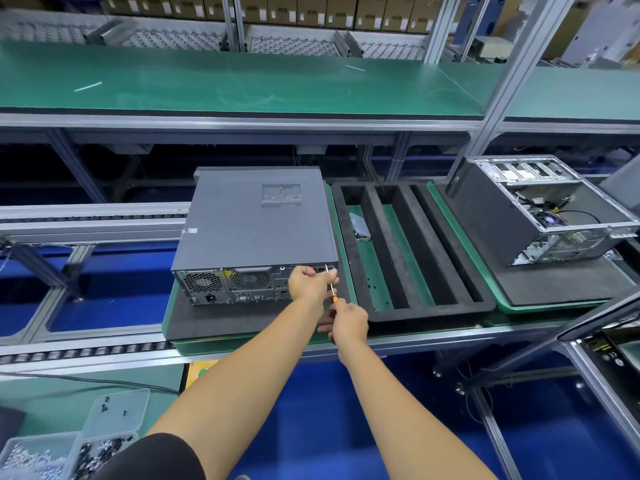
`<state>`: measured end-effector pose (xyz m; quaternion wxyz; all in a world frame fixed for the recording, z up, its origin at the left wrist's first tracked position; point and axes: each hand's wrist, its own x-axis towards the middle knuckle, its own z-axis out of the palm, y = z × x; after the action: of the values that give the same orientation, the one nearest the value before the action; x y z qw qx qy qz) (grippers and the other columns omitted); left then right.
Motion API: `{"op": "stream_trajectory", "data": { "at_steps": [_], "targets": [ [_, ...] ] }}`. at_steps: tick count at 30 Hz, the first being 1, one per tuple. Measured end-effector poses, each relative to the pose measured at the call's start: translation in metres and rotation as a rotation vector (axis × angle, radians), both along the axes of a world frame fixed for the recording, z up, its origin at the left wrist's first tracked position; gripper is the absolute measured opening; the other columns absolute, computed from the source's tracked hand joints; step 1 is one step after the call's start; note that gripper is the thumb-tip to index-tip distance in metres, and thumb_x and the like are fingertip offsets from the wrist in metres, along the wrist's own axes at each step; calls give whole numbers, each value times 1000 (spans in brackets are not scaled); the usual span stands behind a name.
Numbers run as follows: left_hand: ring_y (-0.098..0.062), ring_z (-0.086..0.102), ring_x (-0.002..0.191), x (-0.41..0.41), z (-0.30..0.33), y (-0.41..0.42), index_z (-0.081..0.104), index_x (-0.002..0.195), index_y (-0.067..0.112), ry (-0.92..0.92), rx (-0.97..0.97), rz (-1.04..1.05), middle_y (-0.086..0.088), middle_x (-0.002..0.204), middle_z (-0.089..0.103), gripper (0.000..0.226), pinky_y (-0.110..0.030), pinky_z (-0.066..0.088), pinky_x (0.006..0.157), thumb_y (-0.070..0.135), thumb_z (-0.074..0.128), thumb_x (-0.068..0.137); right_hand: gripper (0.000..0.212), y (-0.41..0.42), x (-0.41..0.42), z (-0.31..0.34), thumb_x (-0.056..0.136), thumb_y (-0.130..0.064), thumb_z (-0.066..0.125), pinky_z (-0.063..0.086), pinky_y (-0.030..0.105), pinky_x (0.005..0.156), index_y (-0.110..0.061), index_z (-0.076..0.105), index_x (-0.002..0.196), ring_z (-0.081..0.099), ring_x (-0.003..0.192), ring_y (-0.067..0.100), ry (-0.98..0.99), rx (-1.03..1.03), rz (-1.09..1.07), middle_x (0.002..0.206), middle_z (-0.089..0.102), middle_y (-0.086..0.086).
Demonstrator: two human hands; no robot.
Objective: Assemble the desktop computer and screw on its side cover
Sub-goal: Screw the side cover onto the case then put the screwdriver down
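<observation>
Computer [254,223] lies flat on the near mat, side cover up. Right hand [348,323] grips the screwdriver [333,292]; its shaft runs up and away to the rear panel's right corner. Left hand [308,282] pinches the shaft there, nearer the screw point.

Both hands crowd the rear right corner of the closed computer case [254,220]. Just right, the black foam tray [412,251] blocks sideways passage. Left of the case, the roller conveyor [90,220] lies open; an overhead shelf [242,88] caps the space.
</observation>
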<state>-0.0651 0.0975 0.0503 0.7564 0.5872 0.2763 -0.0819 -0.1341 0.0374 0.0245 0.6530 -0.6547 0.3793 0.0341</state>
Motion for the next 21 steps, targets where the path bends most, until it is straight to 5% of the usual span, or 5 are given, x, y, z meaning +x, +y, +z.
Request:
{"op": "stream_trajectory", "data": {
  "at_steps": [5, 9, 15, 21],
  "targets": [
    [-26, 77, 83, -1, -1, -2, 41, 84, 21, 11, 28, 33, -4, 66, 74, 48, -44, 61, 76, 2, 84, 77, 24, -1, 2, 2, 98, -30, 57, 31, 22, 38, -8, 59, 90, 42, 39, 12, 24, 84, 63, 66, 61, 6],
    [-15, 76, 74, -3, 1, -4, 41, 85, 20, -3, 59, 42, -3, 73, 76, 45, -43, 61, 79, 5, 83, 79, 22, -1, 0, -1, 98, -24, 63, 41, 24, 41, -4, 60, 89, 55, 43, 13, -26, -43, 63, 68, 69, 10],
    [-23, 73, 70, -11, 4, 3, 42, 98, 22, 66, -88, -92, -2, 89, 79, 24, -31, 53, 50, 18, 67, 97, 27, -4, 2, 2, 97, -27, 55, 38, 26, 41, -11, 70, 82, 53, 39, 16, 8, 66, 30, 60, 68, 5],
    [-23, 75, 68, -2, 5, 4, 37, 89, 19, 12, -29, -30, -19, 90, 75, 43, -42, 60, 65, -9, 70, 86, 17, -1, 1, 3, 96, -21, 62, 42, 25, 41, -5, 56, 94, 54, 43, 13, -43, -44, 76, 71, 65, 10]
  ]
}}
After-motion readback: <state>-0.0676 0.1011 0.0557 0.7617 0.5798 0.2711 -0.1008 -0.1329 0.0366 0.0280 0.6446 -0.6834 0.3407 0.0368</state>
